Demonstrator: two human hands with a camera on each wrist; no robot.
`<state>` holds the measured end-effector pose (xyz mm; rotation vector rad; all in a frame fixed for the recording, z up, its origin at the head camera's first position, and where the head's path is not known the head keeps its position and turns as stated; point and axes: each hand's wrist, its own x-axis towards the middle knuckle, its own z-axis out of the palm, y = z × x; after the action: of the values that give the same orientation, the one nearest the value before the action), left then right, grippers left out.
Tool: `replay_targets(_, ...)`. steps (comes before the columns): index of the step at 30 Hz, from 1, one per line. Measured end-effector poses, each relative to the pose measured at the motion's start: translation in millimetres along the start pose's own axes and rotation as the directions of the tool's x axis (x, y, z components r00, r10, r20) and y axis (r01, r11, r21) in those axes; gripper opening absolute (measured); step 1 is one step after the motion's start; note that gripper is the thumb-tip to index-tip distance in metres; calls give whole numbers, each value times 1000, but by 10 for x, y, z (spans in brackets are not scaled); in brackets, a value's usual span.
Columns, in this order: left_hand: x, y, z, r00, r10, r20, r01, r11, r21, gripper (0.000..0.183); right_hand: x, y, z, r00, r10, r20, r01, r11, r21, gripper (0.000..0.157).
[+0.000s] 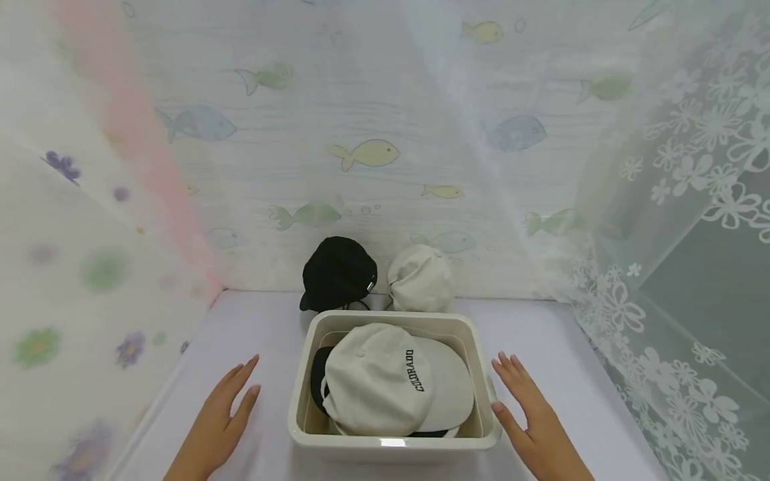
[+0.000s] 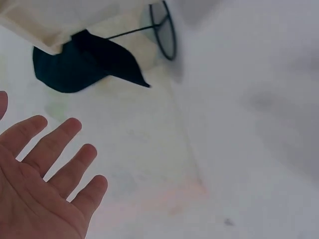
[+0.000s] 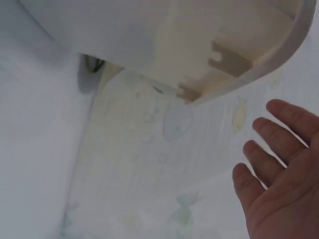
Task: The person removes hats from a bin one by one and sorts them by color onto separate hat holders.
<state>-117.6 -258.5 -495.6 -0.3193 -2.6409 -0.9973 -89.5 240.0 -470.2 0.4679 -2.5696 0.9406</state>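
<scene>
A cream plastic bin sits on the white-covered table with several caps stacked in it. Uppermost is an off-white cap lettered COLORADO, its brim to the right; a black brim pokes out beneath it on the left. To the left of the bin, my left hand is held apart from it, fingers extended and nothing in them. My right hand is beside the bin's right wall, fingers likewise extended and empty. In the right wrist view, a gap shows between the fingers and the bin's rim.
Behind the bin stand a black cap and an off-white cap, side by side. A dark wire stand shows by the black cap in the left wrist view. Fish-printed cloth hangs behind, lace curtain at right.
</scene>
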Motion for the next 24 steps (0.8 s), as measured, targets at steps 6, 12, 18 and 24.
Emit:
replay_targets(6,200,330,-85,992,127,-2,-126,986,110,49,63,57,17,966,-249,72,252,967,-38,69)
replay_targets(12,341,582,-115,968,234,87,-244,958,148,53,97,191,66,882,-456,122,463,886,-39,68)
replay_targets(18,467,784,-74,920,324,222,-355,928,117,60,133,268,135,797,-587,143,598,799,-56,61)
replay_targets(24,606,934,4,864,423,274,-467,876,119,59,158,303,143,765,-621,170,639,765,-80,68)
